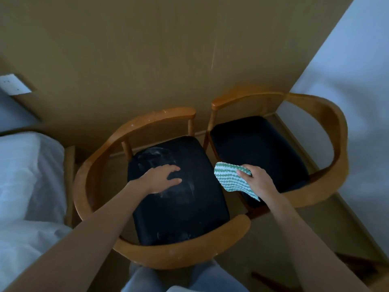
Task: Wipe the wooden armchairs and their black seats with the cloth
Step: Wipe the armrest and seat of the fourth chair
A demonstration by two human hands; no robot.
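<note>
A tan wall (147,49) is seen behind a white bed (27,175) and two wooden chairs set side by side. The nearer armchair (160,121) carries a black seat (179,213) marked with whitish smears, on whose middle the left hand (162,179) is laid flat, fingers spread. Beside the farther armchair (328,114), a striped green-and-white cloth (228,178) is pinched by the right hand (255,180), just past the seat's right edge.

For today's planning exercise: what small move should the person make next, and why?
Probably lower the cloth, pinched in the right hand, onto the near black seat: whitish smears show there around the left hand, which rests flat on it.
</note>
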